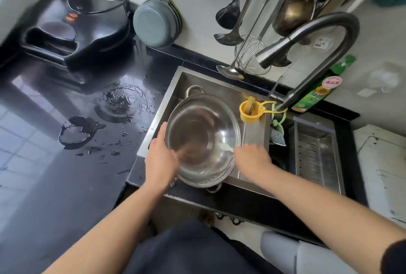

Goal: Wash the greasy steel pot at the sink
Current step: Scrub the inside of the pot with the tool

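A round steel pot (203, 133) with two loop handles sits tilted in the steel sink (175, 89), its open mouth facing up at me. My left hand (161, 159) grips the pot's left rim. My right hand (252, 159) is at the right rim, closed on a small white cloth or pad (226, 147) that lies against the inner wall. The dark curved faucet (307, 38) arches over the sink from the right, and no water stream is visible.
A green dish soap bottle (318, 89) stands behind the faucet base. A yellow holder (250, 111) hangs on the sink divider. A drain rack (316, 153) fills the right basin. The wet black counter (66, 164) holds a black electric griddle (77, 27). Ladles and a strainer (250, 56) hang on the wall.
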{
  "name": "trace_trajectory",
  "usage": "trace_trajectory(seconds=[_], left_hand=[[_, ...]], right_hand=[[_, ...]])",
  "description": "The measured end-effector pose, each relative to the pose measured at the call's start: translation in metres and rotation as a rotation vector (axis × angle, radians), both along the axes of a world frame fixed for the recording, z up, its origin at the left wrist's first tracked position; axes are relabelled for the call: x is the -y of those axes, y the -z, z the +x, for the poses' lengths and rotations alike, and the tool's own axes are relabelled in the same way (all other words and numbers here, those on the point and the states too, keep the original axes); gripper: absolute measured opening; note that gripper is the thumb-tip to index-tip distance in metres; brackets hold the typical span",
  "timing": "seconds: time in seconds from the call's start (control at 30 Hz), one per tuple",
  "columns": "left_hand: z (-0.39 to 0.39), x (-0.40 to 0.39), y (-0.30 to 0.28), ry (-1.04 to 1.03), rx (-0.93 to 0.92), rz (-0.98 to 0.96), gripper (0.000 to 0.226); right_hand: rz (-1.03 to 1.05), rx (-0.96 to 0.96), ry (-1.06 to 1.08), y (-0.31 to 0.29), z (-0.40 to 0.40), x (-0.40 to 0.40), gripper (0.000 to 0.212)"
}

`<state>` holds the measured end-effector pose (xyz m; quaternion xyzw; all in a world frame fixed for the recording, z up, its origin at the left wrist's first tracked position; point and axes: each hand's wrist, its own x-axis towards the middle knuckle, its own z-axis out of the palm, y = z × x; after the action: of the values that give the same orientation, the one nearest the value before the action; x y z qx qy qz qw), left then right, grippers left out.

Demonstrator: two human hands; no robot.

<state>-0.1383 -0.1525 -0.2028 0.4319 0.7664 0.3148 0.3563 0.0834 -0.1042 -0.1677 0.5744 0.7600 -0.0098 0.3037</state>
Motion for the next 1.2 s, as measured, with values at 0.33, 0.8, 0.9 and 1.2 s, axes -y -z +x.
trace_trajectory(seconds=[0.33,0.8,0.9,1.2], left_hand=[[-0.055,-0.046,-0.019,0.013,-0.013,-0.173,0.064],[-0.017,0.043,0.036,-0.188,0.038,-0.393,0.018],[-0.016,0.045,0.032,-0.145,-0.017,-0.347,0.015],[-0.011,0.042,0.021,-0.152,-0.052,-0.242,0.024]], right_hand=[[-0.253,-0.245,0.047,0.037,-0.018,0.035,0.047],[-0.400,-0.270,0.064,0.029,-0.050,0.079,0.038],[-0.258,-0.108,0.077,0.010,-0.023,0.053,0.034],[-0.273,-0.065,0.086,-0.010,-0.042,0.076,0.032]])
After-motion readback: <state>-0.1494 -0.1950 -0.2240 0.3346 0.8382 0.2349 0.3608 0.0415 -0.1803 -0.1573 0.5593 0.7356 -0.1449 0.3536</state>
